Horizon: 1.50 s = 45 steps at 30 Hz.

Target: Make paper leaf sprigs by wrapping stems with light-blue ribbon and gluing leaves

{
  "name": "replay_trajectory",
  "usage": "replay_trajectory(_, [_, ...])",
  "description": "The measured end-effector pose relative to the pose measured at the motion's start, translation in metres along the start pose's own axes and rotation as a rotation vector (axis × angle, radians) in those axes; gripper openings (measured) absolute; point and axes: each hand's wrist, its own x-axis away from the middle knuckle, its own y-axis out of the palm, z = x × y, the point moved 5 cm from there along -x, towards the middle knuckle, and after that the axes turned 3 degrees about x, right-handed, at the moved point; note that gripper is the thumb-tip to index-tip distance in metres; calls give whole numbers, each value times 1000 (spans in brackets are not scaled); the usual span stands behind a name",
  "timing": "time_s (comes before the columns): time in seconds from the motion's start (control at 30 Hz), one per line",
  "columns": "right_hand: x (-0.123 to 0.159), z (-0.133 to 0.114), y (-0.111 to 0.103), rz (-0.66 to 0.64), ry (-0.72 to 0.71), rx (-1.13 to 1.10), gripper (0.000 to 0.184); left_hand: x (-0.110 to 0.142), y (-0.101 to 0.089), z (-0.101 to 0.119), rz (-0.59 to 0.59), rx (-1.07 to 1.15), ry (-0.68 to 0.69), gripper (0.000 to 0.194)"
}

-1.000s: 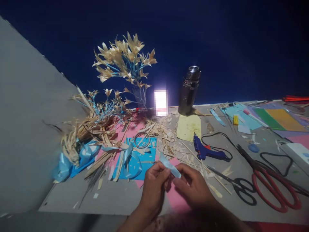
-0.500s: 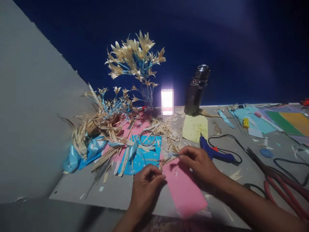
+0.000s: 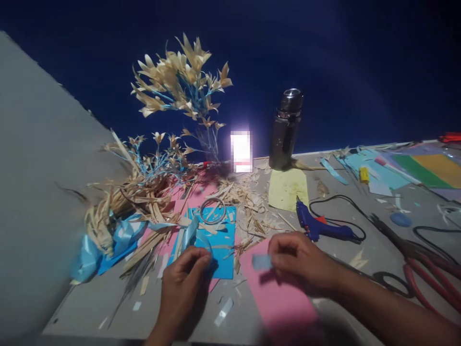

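Note:
My right hand (image 3: 300, 262) is closed in a pinch on a small light blue ribbon piece (image 3: 261, 262), held just above a pink paper sheet (image 3: 279, 293). Over the near edge of a blue paper sheet (image 3: 218, 240) my left hand (image 3: 182, 283) has its fingers curled, with thumb and fingertips close together beside a light blue ribbon loop (image 3: 198, 238). Whether it grips the loop is unclear. The picture is slightly blurred.
Dry straw strips and blue ribbon (image 3: 118, 230) are heaped at left, with straw flowers (image 3: 180, 84) behind. A metal ring (image 3: 212, 211), a bright light (image 3: 241, 151), a steel flask (image 3: 286, 129), yellow paper (image 3: 288, 190), a blue glue gun (image 3: 319, 226), scissors (image 3: 421, 264) and coloured sheets (image 3: 418, 170) lie around.
My hands have parted. My right hand carried the blue ribbon piece out to the right over the pink sheet, and my left hand moved left to the blue sheet's near edge.

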Motion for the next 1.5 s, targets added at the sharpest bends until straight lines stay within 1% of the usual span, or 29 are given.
replay_trajectory(0.07, [3,2,11,-241,87,3,38,-13,3,11,-21,-163,156,24])
replay_trajectory(0.1, [5,3,15,-315,125,31,35,-20,7,18,-49,-248,239,24])
replay_trajectory(0.13, [6,4,18,-351,154,60,33,-27,14,24,-104,-335,318,22])
replay_trajectory(0.2, [7,7,19,-358,191,114,26,-38,29,37,-159,-518,507,23])
replay_trajectory(0.23, [6,8,19,-358,205,149,23,-43,36,40,-153,-624,563,23])
replay_trajectory(0.3, [4,9,17,-338,220,213,16,-52,47,44,-130,-763,624,16])
replay_trajectory(0.33, [3,9,15,-322,221,242,13,-56,48,46,-120,-771,630,15])
replay_trajectory(0.37, [2,8,12,-306,215,269,12,-59,46,47,-104,-732,625,17])
replay_trajectory(0.4, [1,5,9,-290,202,297,11,-63,40,49,-81,-651,606,18])
replay_trajectory(0.47, [1,0,5,-267,169,363,15,-73,16,56,31,-397,513,14])
replay_trajectory(0.5, [1,-3,4,-266,149,404,18,-78,0,59,106,-243,438,13])
replay_trajectory(0.57, [2,-8,3,-271,105,496,22,-87,-28,64,219,166,257,10])
replay_trajectory(0.6, [3,-10,3,-276,76,552,23,-90,-35,68,219,355,178,11])
replay_trajectory(0.63, [4,-11,4,-279,42,615,23,-92,-36,71,181,513,99,14])
replay_trajectory(0.7, [6,-13,5,-273,-21,751,19,-93,-28,76,51,714,-80,16])
replay_trajectory(0.77, [7,-14,7,-249,-54,856,14,-90,-12,79,-52,804,-227,15])
replay_trajectory(0.83, [6,-17,8,-194,-68,890,9,-86,5,79,-115,837,-300,13])
replay_trajectory(0.87, [5,-20,7,-138,-87,880,11,-84,13,79,-151,838,-316,13])
replay_trajectory(0.93, [2,-29,1,55,-159,796,18,-78,28,79,-231,820,-323,13])
replay_trajectory(1.0, [0,-35,-9,259,-227,586,23,-69,43,80,-319,795,-308,16])
replay_trajectory(1.03, [-1,-34,-12,307,-228,440,20,-65,50,81,-367,780,-291,19])
replay_trajectory(1.07, [-2,-31,-14,318,-212,288,17,-60,57,82,-417,761,-267,21])
replay_trajectory(1.1, [-3,-27,-14,297,-182,145,18,-55,64,84,-464,738,-242,24])
replay_trajectory(1.13, [-4,-24,-11,255,-153,29,24,-50,71,85,-500,717,-221,26])
replay_trajectory(1.2, [-4,-17,-4,193,-110,-104,34,-41,83,85,-529,692,-198,30])
replay_trajectory(1.27, [-3,-14,2,217,-105,-154,35,-34,93,82,-529,708,-208,33])
replay_trajectory(1.37, [-2,-12,7,283,-119,-157,38,-24,104,77,-551,766,-254,41])
replay_trajectory(1.43, [-2,-12,8,287,-123,-139,37,-18,109,73,-574,781,-286,46])
replay_trajectory(1.5, [-2,-12,5,266,-101,-97,35,-13,111,70,-594,760,-300,44])
